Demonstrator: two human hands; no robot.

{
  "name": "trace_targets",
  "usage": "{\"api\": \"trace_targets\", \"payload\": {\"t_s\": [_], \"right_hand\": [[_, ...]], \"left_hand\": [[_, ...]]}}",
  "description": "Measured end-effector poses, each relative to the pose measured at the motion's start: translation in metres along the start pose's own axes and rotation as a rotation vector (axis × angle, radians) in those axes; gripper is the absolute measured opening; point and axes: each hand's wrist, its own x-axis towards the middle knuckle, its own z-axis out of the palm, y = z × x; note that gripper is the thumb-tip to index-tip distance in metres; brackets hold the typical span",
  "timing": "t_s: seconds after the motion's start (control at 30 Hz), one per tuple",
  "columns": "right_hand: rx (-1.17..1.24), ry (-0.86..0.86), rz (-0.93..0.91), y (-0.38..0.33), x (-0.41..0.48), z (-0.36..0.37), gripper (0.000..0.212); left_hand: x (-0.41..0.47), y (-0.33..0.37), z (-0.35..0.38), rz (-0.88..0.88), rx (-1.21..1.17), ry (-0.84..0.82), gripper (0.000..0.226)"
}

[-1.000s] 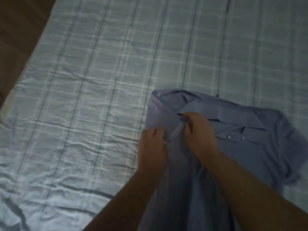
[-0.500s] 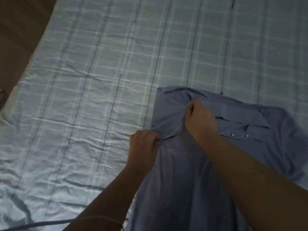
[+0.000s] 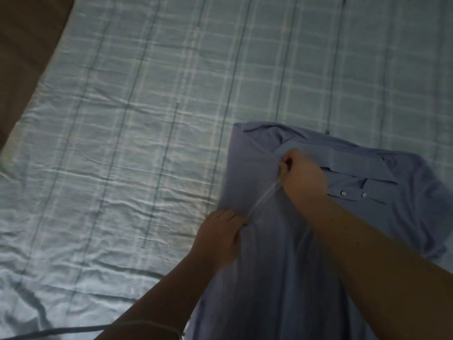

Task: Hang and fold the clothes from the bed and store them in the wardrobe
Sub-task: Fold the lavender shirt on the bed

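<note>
A light blue button-up shirt (image 3: 382, 212) lies on the bed at the lower right, collar toward the top, two buttons showing. Its left side is folded over the front. My left hand (image 3: 220, 238) grips the folded fabric at the shirt's left edge. My right hand (image 3: 302, 175) pinches the fabric near the collar. A taut crease of cloth (image 3: 263, 200) runs between the two hands. The lower part of the shirt is hidden under my forearms.
The bed is covered by a pale blue plaid sheet (image 3: 147, 119), wrinkled on the left. A dark brown floor (image 3: 22, 45) shows at the upper left corner. A thin cord (image 3: 61, 331) crosses the bottom left.
My hands have drawn apart along the fold: the left hand slid down toward me and the right hand stayed up near the collar, stretching a crease between them.
</note>
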Motion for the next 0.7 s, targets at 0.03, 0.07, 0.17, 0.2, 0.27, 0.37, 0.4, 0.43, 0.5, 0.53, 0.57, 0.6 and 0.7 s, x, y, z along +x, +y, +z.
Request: {"api": "trace_targets", "payload": {"t_s": [0.03, 0.07, 0.17, 0.2, 0.27, 0.37, 0.4, 0.43, 0.5, 0.53, 0.57, 0.6, 0.7], "right_hand": [[-0.002, 0.036, -0.014, 0.001, -0.001, -0.002, 0.013], [-0.011, 0.087, -0.05, 0.001, -0.003, -0.003, 0.012], [-0.021, 0.203, -0.296, -0.005, -0.012, -0.004, 0.017], [-0.024, 0.171, -0.406, -0.007, -0.016, -0.001, 0.026], [-0.122, 0.034, -0.587, -0.006, -0.022, 0.012, 0.043], [-0.287, -0.188, -0.576, 0.002, -0.023, 0.028, 0.061], [-0.302, -0.235, -0.558, 0.006, -0.021, 0.031, 0.064], [-0.308, -0.261, -0.557, 0.009, -0.02, 0.034, 0.067], [-0.279, -0.284, -0.565, 0.009, -0.017, 0.033, 0.069], [-0.231, -0.286, -0.563, 0.008, -0.017, 0.028, 0.068], [-0.168, -0.27, -0.556, 0.009, -0.019, 0.023, 0.065], [-0.097, -0.236, -0.542, 0.011, -0.022, 0.016, 0.06], [0.085, -0.09, -0.45, 0.036, -0.038, -0.005, 0.053]], "left_hand": [[-0.001, 0.003, -0.002, -0.006, -0.006, 0.0, 0.023], [-0.002, 0.006, -0.006, -0.007, -0.013, 0.009, 0.024], [0.005, 0.019, -0.018, 0.038, -0.037, 0.09, 0.029], [0.008, 0.022, -0.018, 0.048, -0.016, 0.114, 0.033], [0.014, 0.025, -0.008, 0.018, 0.087, 0.115, 0.047], [0.014, 0.019, 0.019, -0.051, 0.207, -0.011, 0.061], [0.012, 0.016, 0.027, -0.047, 0.233, -0.049, 0.063], [0.01, 0.012, 0.034, -0.036, 0.258, -0.075, 0.065], [0.008, 0.009, 0.038, -0.026, 0.3, -0.095, 0.067], [0.008, 0.01, 0.037, -0.032, 0.316, -0.104, 0.068], [0.008, 0.012, 0.035, -0.041, 0.326, -0.109, 0.069], [0.009, 0.016, 0.032, -0.051, 0.328, -0.108, 0.069], [0.01, 0.031, 0.021, -0.067, 0.323, -0.051, 0.064]]}}
